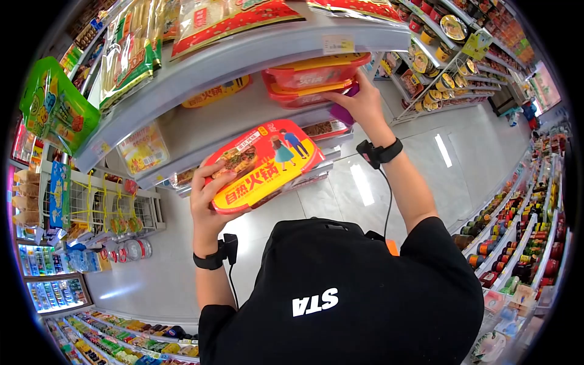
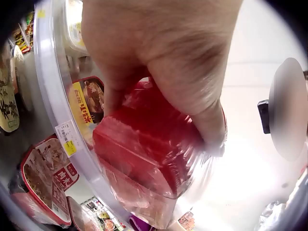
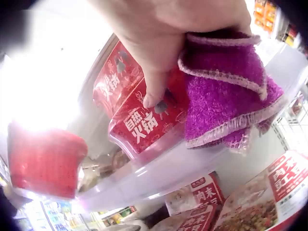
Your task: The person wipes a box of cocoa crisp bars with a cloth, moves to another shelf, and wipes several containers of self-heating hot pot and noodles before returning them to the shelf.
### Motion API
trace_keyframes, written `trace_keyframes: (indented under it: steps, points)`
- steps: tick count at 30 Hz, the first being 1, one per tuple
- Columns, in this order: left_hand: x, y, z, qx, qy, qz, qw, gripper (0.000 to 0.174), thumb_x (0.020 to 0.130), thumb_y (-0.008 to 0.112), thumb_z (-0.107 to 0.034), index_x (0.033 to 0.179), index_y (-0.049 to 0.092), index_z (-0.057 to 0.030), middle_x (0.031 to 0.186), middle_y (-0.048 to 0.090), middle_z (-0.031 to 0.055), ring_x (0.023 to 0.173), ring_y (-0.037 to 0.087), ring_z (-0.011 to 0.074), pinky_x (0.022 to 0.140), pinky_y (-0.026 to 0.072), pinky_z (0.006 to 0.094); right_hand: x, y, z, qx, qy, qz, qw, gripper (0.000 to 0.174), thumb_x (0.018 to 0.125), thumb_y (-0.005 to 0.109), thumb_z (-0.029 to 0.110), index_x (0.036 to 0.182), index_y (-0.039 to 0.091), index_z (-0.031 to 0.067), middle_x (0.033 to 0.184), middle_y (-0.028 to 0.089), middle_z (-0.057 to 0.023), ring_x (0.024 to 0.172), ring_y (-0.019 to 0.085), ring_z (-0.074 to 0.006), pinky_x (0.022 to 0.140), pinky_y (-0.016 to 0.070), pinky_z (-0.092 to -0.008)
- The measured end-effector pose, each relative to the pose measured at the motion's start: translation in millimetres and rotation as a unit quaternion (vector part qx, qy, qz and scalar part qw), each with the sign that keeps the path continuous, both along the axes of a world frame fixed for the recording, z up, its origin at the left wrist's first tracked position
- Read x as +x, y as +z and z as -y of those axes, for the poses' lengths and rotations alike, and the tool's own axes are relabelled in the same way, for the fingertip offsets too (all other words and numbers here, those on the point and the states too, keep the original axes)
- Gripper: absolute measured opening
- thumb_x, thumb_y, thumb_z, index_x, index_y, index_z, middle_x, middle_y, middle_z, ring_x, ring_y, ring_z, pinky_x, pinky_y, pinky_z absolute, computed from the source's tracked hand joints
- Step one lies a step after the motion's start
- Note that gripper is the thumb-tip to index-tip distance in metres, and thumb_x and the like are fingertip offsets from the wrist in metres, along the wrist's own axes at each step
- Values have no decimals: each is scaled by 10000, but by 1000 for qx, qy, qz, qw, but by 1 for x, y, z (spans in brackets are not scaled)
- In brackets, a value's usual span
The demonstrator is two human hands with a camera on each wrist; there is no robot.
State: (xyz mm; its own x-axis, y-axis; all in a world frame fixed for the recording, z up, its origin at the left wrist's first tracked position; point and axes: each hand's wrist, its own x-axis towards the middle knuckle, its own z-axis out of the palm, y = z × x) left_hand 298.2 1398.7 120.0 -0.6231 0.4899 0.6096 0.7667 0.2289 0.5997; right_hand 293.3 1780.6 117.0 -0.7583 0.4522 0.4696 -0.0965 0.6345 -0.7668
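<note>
My left hand (image 1: 205,190) grips one end of a red and yellow self-heating hot pot box (image 1: 267,167), tilted in front of the shelf. From the left wrist view, fingers and thumb straddle the red tub (image 2: 144,139) in its clear wrap. My right hand (image 1: 365,103) is at two stacked hot pot boxes (image 1: 307,79) on the shelf's right end. It holds a folded purple cloth (image 3: 224,103) with pale stitched edges. In the right wrist view, its thumb rests on the front of the lower box (image 3: 139,122); the cloth partly covers that box.
Another hot pot box (image 1: 218,92) sits deeper on the same shelf (image 1: 243,112). Bagged goods (image 1: 228,21) lie on the shelf above, whose edge overhangs the hands. More packaged food (image 3: 260,207) stands below. A stocked rack (image 1: 517,243) runs along the right, beyond the tiled aisle.
</note>
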Motion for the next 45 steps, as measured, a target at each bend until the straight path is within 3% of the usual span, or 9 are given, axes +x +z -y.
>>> trace_keyframes:
  steps: [9, 20, 31, 32, 35, 37, 39, 41, 45]
  points:
    - [-31, 3, -1, 27, -80, -16, 996, 590, 573, 902, -308, 1086, 694, -102, 1220, 565, 141, 1251, 497, 407, 997, 436, 454, -19, 21, -8, 101, -42, 81, 991, 547, 646, 864, 325, 1067, 660, 41, 856, 710, -96, 767, 691, -233, 696, 538, -327]
    - [-57, 25, -38, -8, -114, -120, 986, 553, 508, 904, -166, 1036, 739, -159, 1197, 585, 94, 1240, 487, 429, 1008, 448, 505, -83, 11, -44, 131, 30, 35, 990, 571, 659, 861, 385, 1080, 658, 57, 964, 710, -105, 832, 681, -248, 745, 530, -340]
    - [-86, 31, -92, -47, -118, -75, 989, 524, 566, 889, -190, 1057, 729, -99, 1190, 581, 131, 1138, 575, 310, 941, 485, 402, -89, 26, -61, 199, 104, -68, 972, 525, 689, 846, 245, 1136, 636, 67, 1092, 667, -122, 1005, 617, -268, 866, 494, -383]
    - [-87, 31, -97, -35, -120, -67, 990, 532, 558, 890, -189, 1057, 729, -93, 1193, 579, 130, 1146, 570, 308, 951, 478, 399, -89, 18, -77, 194, 146, -56, 968, 582, 662, 867, 226, 1161, 621, 54, 1132, 651, -130, 1041, 598, -249, 894, 484, -379]
    - [-92, 26, -109, -8, -127, -56, 990, 550, 542, 893, -185, 1062, 732, -104, 1197, 579, 120, 1138, 571, 296, 959, 477, 391, -28, 53, -65, 221, -24, 196, 955, 429, 770, 774, 342, 1034, 678, 16, 943, 692, -124, 819, 647, -245, 742, 512, -357]
    - [-99, 25, -119, 8, -135, -55, 989, 561, 534, 895, -181, 1067, 734, -122, 1198, 580, 113, 1121, 577, 287, 958, 482, 385, 7, 73, -56, 61, -4, 310, 949, 419, 832, 705, 399, 993, 697, 12, 808, 673, -112, 665, 619, -201, 645, 501, -325]
    - [-106, 26, -128, -4, -120, -47, 992, 572, 533, 900, -195, 1075, 733, -120, 1201, 574, 106, 1136, 571, 287, 972, 473, 384, 23, 64, -58, 1, 46, 314, 948, 458, 850, 698, 405, 1006, 696, -26, 783, 658, -93, 629, 583, -135, 603, 486, -287]
    - [-116, 26, -143, -24, -123, -35, 991, 573, 529, 903, -203, 1072, 735, -125, 1218, 584, 108, 1154, 566, 292, 990, 459, 382, 31, 47, -56, -250, 131, 229, 931, 504, 868, 688, 403, 1022, 682, -76, 816, 663, -77, 647, 570, -96, 586, 477, -263]
    - [-129, 22, -164, -48, -140, -66, 987, 625, 538, 905, -224, 1126, 712, -141, 1270, 607, 98, 1181, 562, 266, 1016, 439, 375, 24, 34, -56, -273, 125, 147, 943, 466, 841, 745, 245, 1126, 625, -103, 919, 680, -112, 730, 635, -120, 624, 521, -249]
